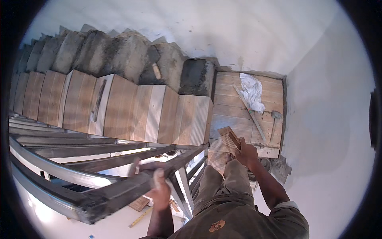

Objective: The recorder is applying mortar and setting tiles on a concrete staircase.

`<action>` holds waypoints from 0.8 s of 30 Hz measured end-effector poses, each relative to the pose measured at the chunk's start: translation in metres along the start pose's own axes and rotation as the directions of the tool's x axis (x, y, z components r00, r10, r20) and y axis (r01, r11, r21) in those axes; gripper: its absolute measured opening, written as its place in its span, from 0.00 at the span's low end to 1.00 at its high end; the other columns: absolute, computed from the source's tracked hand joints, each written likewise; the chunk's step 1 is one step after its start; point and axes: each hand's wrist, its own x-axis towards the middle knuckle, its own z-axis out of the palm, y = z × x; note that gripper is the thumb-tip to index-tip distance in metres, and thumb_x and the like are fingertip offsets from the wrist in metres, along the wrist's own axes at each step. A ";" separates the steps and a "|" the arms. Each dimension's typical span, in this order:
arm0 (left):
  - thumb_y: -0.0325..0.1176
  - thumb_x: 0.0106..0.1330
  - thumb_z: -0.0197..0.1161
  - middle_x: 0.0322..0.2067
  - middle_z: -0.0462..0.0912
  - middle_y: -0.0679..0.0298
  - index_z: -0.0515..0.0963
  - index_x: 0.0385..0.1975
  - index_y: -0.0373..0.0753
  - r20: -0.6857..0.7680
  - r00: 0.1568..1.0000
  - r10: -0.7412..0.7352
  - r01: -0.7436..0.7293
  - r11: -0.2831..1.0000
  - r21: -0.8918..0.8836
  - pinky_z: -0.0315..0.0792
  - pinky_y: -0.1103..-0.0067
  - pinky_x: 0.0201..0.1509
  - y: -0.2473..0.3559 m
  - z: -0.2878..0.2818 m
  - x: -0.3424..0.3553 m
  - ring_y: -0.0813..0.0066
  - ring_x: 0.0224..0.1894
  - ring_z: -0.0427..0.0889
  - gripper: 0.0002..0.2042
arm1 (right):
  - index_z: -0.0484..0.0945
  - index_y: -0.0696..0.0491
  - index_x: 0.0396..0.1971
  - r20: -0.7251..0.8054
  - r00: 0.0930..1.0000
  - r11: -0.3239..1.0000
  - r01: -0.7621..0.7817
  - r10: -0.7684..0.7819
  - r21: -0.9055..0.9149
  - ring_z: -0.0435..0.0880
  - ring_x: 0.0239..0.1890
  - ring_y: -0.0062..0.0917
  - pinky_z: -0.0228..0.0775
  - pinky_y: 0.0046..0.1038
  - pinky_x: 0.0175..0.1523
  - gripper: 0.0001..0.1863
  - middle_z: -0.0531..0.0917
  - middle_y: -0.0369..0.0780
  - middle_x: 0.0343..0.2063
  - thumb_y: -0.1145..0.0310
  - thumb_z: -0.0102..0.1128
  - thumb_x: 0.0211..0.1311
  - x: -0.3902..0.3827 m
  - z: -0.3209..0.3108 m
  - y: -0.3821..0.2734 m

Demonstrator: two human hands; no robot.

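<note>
White walls (238, 32) enclose a stairwell, w/ brown wood-look treads (121, 103) laid alongside a rough strip of bare concrete (127, 51) & a matching landing (229, 93) at R. Far-L steps are darkened & cut off by the round lens rim. Floor below is seen only in part, thru the gaps of the railing; a yellow bar (140, 218) & a brown slab (138, 204) are made out there, the rest being too small to tell.

L hand (160, 193) is set at the metal handrail (127, 191), rail btwn thumb & fingers; fingers are blurred & partly hidden, so how tightly they're closed can't be told.

Brown wood-look piece (227, 137) is held in the R hand (247, 153), fingers closed on its R edge, over the landing just ahead of the knees. It's short, flat & tilted, w/ fine lines on the paler face & a darker band along one side; whether it's one pc. or two stacked can't be told.

Behind the R forearm a round grey object (266, 162) is mostly covered; if it's a container, its contents can't be seen. On the landing are left a crumpled white cloth (250, 89), a long thin strip (250, 113) & a mallet (275, 115). On the concrete a trowel (156, 71) is laid, handle toward the treads.
</note>
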 end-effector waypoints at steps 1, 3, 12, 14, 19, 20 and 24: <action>0.37 0.66 0.65 0.36 0.78 0.54 0.58 0.58 0.31 -0.009 1.000 -0.015 0.015 1.000 0.006 0.75 0.65 0.46 -0.005 -0.002 -0.008 0.67 0.35 0.79 0.28 | 0.64 0.51 0.56 0.003 0.999 0.999 0.052 -0.052 -0.010 0.84 0.32 0.52 0.75 0.51 0.40 0.30 0.83 0.54 0.27 0.57 0.64 0.56 -0.001 0.001 -0.003; 0.32 0.63 0.64 0.31 0.75 0.57 0.58 0.55 0.33 -0.003 0.996 0.091 -0.091 0.987 -0.131 0.77 0.68 0.41 -0.012 0.006 -0.001 0.67 0.31 0.79 0.26 | 0.64 0.51 0.56 -0.002 0.992 0.991 0.129 -0.129 -0.036 0.83 0.29 0.53 0.74 0.51 0.37 0.30 0.83 0.53 0.26 0.57 0.64 0.56 0.011 -0.017 -0.017; 0.28 0.52 0.65 0.30 0.79 0.64 0.76 0.35 0.37 0.236 0.954 -0.185 0.175 0.982 0.066 0.74 0.75 0.41 -0.147 -0.020 -0.071 0.71 0.33 0.81 0.10 | 0.69 0.56 0.54 0.153 0.899 0.862 0.437 -0.411 -0.258 0.83 0.30 0.51 0.74 0.49 0.36 0.30 0.82 0.53 0.24 0.56 0.65 0.53 0.068 -0.119 -0.125; 0.28 0.52 0.65 0.30 0.80 0.64 0.76 0.35 0.37 0.240 0.957 -0.162 0.160 0.987 0.030 0.74 0.75 0.41 -0.137 -0.018 -0.065 0.71 0.33 0.81 0.10 | 0.69 0.59 0.55 0.260 0.808 0.735 0.590 -0.529 -0.336 0.83 0.30 0.52 0.73 0.49 0.36 0.32 0.82 0.52 0.23 0.56 0.64 0.54 0.080 -0.159 -0.162; 0.29 0.52 0.65 0.30 0.80 0.65 0.76 0.35 0.37 0.236 0.966 -0.105 0.108 0.994 0.000 0.74 0.74 0.40 -0.111 -0.038 -0.043 0.70 0.33 0.81 0.11 | 0.70 0.56 0.53 0.464 0.607 0.485 0.795 -0.645 -0.366 0.83 0.31 0.50 0.73 0.50 0.38 0.29 0.82 0.50 0.25 0.57 0.64 0.54 0.105 -0.232 -0.306; 0.29 0.52 0.65 0.30 0.80 0.65 0.76 0.35 0.37 0.236 0.967 -0.092 0.096 0.995 -0.008 0.74 0.74 0.40 -0.106 -0.041 -0.036 0.70 0.33 0.81 0.11 | 0.71 0.54 0.53 0.513 0.569 0.436 0.822 -0.643 -0.366 0.83 0.32 0.50 0.72 0.50 0.38 0.27 0.83 0.50 0.26 0.58 0.64 0.54 0.112 -0.237 -0.333; 0.30 0.52 0.66 0.29 0.81 0.65 0.77 0.36 0.37 0.227 0.972 -0.060 0.066 0.998 -0.022 0.74 0.74 0.39 -0.083 -0.049 -0.012 0.70 0.32 0.82 0.11 | 0.72 0.50 0.51 0.538 0.345 0.218 0.933 -0.769 -0.287 0.83 0.33 0.48 0.72 0.50 0.40 0.26 0.83 0.50 0.27 0.60 0.64 0.53 0.152 -0.239 -0.424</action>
